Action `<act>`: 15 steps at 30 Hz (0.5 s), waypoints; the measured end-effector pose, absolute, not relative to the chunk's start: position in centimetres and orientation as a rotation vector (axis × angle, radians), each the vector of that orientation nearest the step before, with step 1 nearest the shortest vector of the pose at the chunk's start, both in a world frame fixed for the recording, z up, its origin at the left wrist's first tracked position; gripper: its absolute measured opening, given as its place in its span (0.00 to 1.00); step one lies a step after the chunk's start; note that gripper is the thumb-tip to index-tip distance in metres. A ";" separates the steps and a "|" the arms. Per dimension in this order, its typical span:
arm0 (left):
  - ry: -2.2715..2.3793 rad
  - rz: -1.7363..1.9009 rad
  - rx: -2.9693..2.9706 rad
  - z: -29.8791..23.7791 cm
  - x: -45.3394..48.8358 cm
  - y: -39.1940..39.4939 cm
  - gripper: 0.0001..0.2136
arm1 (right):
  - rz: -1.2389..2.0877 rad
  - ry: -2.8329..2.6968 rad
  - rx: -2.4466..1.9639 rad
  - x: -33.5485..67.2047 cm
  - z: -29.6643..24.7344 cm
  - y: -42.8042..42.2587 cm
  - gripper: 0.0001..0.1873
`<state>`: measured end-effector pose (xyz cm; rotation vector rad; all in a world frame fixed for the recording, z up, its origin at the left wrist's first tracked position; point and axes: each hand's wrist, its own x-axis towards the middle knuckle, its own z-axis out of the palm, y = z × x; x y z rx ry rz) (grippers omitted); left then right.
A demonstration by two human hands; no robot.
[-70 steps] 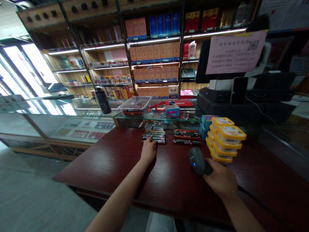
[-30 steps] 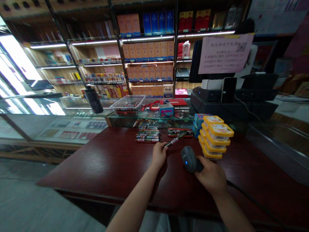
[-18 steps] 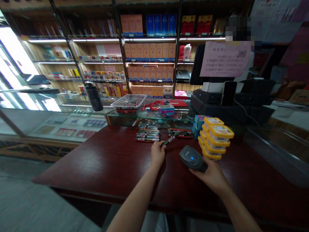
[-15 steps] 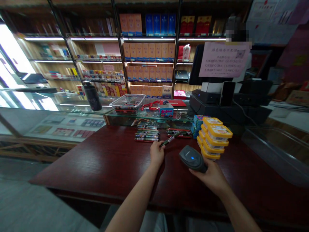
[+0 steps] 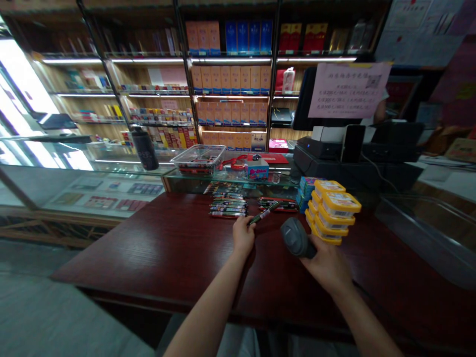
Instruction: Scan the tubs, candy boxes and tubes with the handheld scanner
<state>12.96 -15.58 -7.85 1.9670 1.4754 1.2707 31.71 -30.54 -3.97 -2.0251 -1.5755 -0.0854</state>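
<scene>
**Gripping a slim green stick [image 5: 264,213] and a barcode scanner [image 5: 294,237]**

The left hand [image 5: 243,236] pinches the stick by one end, tilted above the dark red surface [image 5: 148,258], near the scanner clasped in the grip of the right hand [image 5: 327,267]. Rows of similar sticks [image 5: 228,207] and stacked yellow-lidded tubs [image 5: 336,212] lie just beyond.

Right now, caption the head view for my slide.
Left hand holds a pen beside the scanner gripped by the right hand.

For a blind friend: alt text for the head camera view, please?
At a dark red shop counter, the person's left hand holds a thin stick-shaped packet while the right hand holds a grey handheld scanner beside it. Yellow-lidded tubs are stacked beyond the scanner.
</scene>
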 end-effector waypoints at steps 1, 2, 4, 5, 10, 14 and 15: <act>1.473 1.275 1.975 -7.8 12.9 -15.6 0.12 | -0.153 -1.576 -2.067 31.6 -4.2 -30.4 0.10; 1.475 1.278 1.983 -7.8 12.9 -15.7 0.12 | -0.201 -1.579 -2.081 31.6 -4.4 -30.2 0.11; 1.489 1.273 1.991 -7.8 12.8 -15.9 0.12 | -0.250 -1.598 -2.066 31.5 -5.1 -30.0 0.12; 1.498 1.272 1.990 -7.9 12.8 -15.9 0.12 | -0.262 -1.609 -2.055 31.5 -5.4 -30.0 0.13; 1.505 1.297 1.969 -7.8 12.4 -15.4 0.13 | -0.255 -1.632 -2.039 32.2 -6.3 -30.0 0.14; 1.537 1.193 2.037 -6.4 9.9 -13.8 0.13 | -0.254 -1.646 -2.061 32.7 -6.3 -30.2 0.14; 1.544 1.148 2.078 -5.9 8.8 -13.3 0.14 | -0.258 -1.646 -2.063 32.7 -6.3 -30.2 0.14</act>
